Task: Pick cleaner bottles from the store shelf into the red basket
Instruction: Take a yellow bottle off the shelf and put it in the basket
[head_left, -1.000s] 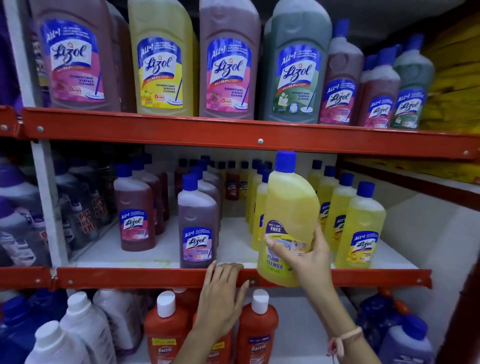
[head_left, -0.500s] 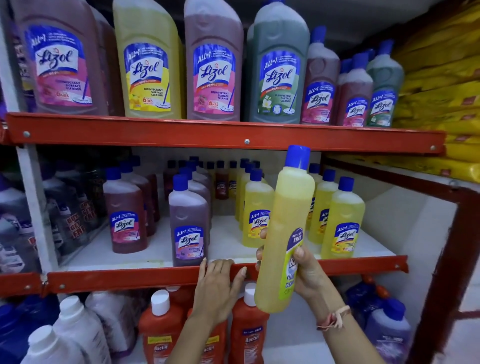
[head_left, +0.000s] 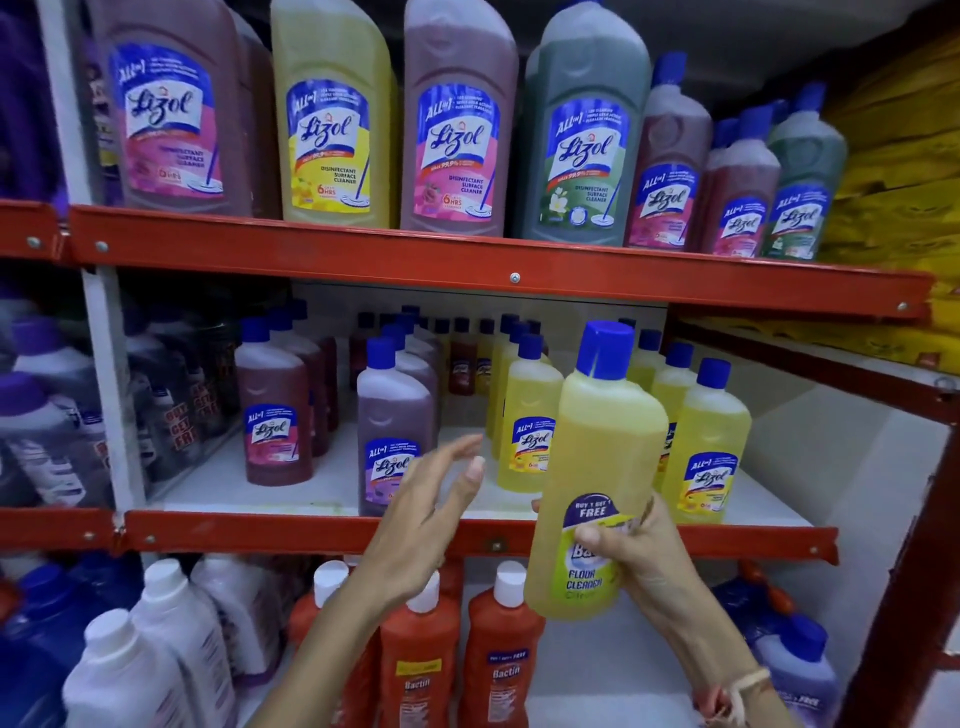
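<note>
My right hand grips a yellow floor cleaner bottle with a blue cap, held upright in front of the middle shelf. To its left, my left hand hovers open in the air, fingers spread, in front of a purple Lizol bottle. More yellow bottles stand on the middle shelf behind the held one. The red basket is not in view.
Large Lizol bottles line the top shelf above a red rail. A dark red bottle stands on the middle shelf. Orange Bactin bottles and white-capped jugs fill the bottom shelf. A red upright post stands at right.
My right hand has pulled the yellow bottle off the shelf and turned it toward me. My left hand lifted off the red shelf rail and now hangs open in the air.
</note>
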